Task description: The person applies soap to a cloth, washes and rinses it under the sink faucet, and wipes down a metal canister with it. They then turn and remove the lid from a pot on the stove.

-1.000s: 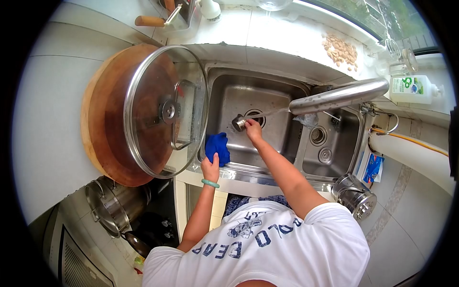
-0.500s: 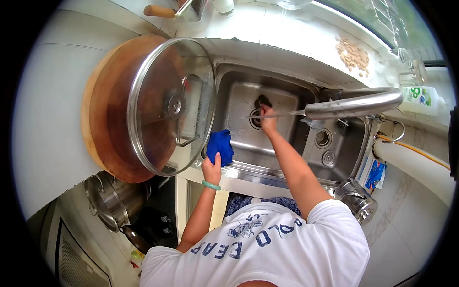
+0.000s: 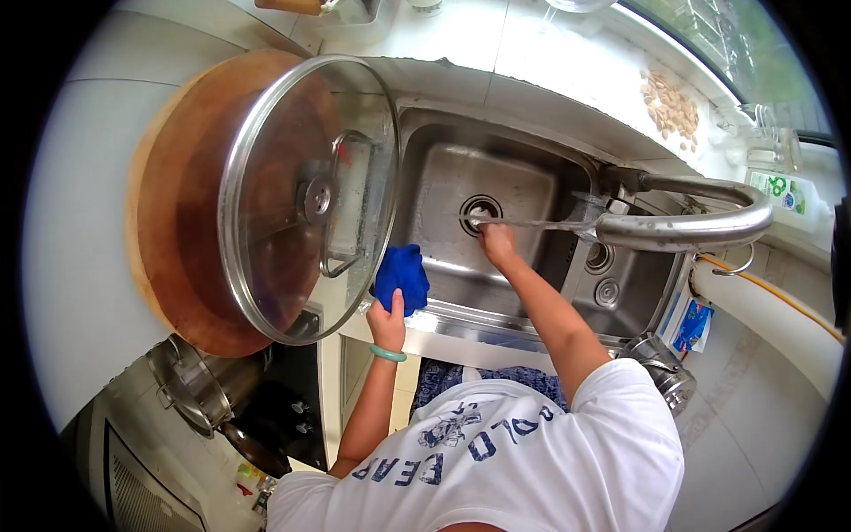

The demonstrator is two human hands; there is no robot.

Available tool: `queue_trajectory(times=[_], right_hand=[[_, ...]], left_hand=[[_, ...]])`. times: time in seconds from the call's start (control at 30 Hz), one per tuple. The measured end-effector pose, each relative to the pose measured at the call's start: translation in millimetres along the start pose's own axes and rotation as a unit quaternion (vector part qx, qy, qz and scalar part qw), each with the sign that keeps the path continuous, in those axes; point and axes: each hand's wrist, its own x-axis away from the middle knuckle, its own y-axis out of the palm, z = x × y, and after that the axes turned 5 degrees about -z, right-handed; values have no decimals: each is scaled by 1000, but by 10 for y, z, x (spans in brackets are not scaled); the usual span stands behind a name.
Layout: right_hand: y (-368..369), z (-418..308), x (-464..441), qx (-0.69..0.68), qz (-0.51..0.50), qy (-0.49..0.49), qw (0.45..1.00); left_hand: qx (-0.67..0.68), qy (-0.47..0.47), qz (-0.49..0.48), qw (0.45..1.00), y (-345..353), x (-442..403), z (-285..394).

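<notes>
My left hand is closed on a blue cloth at the front left rim of the large sink. Over the drain, my right hand has its fingers together around a small object, which looks pale under the running water and is too small to make out. A thin stream of water runs from the faucet across to the fingers.
A glass lid leans by a round wooden board on the left. Steel pots stand lower left. The smaller basin, a steel container and a soap bottle are at the right; nuts lie on the ledge.
My right hand has moved the small object over the drain, and it now looks pale instead of dark. The faucet and stream sit further right in view. My left hand still holds the cloth.
</notes>
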Motion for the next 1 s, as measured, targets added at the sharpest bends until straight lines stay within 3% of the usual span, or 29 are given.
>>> queue_trajectory(times=[0.03, 0.1, 0.13, 0.2, 0.3, 0.37, 0.43, 0.5, 0.53, 0.6, 0.63, 0.77, 0.8, 0.87, 0.9, 0.97, 1.0], right_hand=[[63, 94, 20, 25, 60, 52, 997], [-422, 99, -75, -28, -27, 118, 992], [-557, 141, -162, -27, -29, 122, 992], [-712, 229, -339, 27, -23, 221, 975], [-398, 387, -296, 47, -76, 202, 975], [26, 336, -43, 90, -25, 46, 995], [88, 72, 212, 68, -106, 7, 992], [197, -26, 433, 80, -117, -83, 986], [195, -35, 489, 80, -119, -83, 986], [50, -105, 564, 101, -208, -269, 935], [42, -59, 596, 125, -255, -309, 908], [-97, 214, 471, 207, -292, -385, 851], [-119, 224, 361, 209, -292, -386, 850], [-150, 259, 138, 221, -280, -269, 895], [-158, 292, 54, 223, -279, -269, 894], [-148, 328, -47, 118, -153, -57, 979], [-290, 239, -41, 119, -153, -56, 979]], left_hand=[[6, 3, 1, 1000, 13, -15, -19], [9, 16, 1, 1000, 26, -35, -85], [9, 13, -2, 1000, 28, -34, -107], [4, 15, -10, 1000, 35, -39, -110], [9, 7, -11, 1000, 32, -20, -30], [13, -4, -14, 1000, 27, -24, -24], [27, -8, -13, 1000, 19, -27, -55], [25, -15, -15, 999, 9, -31, -51], [22, -18, -19, 999, 5, -37, -55], [23, -13, -15, 1000, 8, -41, -95], [26, -5, -11, 1000, 22, -41, -108], [30, -3, -1, 1000, 46, -37, -104], [20, 2, -3, 1000, 44, -38, -125], [13, 7, -6, 1000, 61, -35, -141], [13, 8, -6, 1000, 70, -44, -140], [12, 9, -7, 1000, 78, -60, -133], [13, 14, -2, 1000, 85, -65, -128]])
